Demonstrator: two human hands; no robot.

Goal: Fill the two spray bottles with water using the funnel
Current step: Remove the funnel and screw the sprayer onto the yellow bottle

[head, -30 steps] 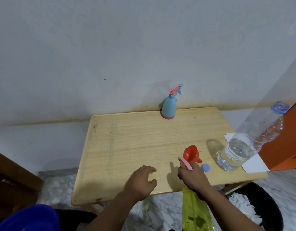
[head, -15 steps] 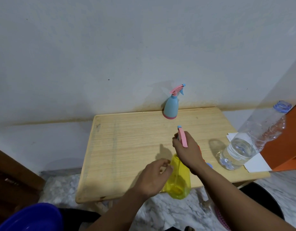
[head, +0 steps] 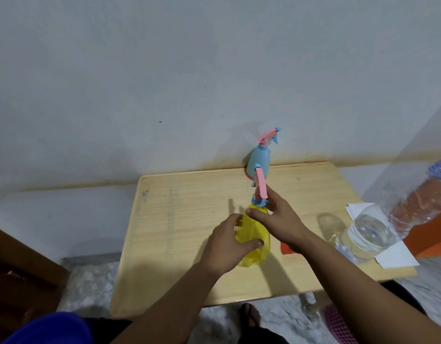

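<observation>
A yellow spray bottle (head: 251, 232) with a pink and blue trigger head stands upright on the wooden table (head: 189, 219). My left hand (head: 229, 242) grips its body from the left. My right hand (head: 276, 219) holds the bottle's neck, fingers around the blue collar under the trigger. A blue spray bottle (head: 260, 157) with a pink trigger stands at the table's far edge by the wall. The orange funnel (head: 286, 249) is mostly hidden behind my right wrist. A large clear water bottle (head: 378, 227), partly filled, stands at the right.
White paper (head: 393, 256) lies under the water bottle at the table's right edge. An orange object (head: 435, 234) stands right of the table. A blue basin (head: 48, 328) sits at lower left, a pink basket (head: 338, 326) on the floor at lower right.
The yellow bottle came up from below the table's front edge and now stands upright on the table. My left hand moved in and took hold of its body.
</observation>
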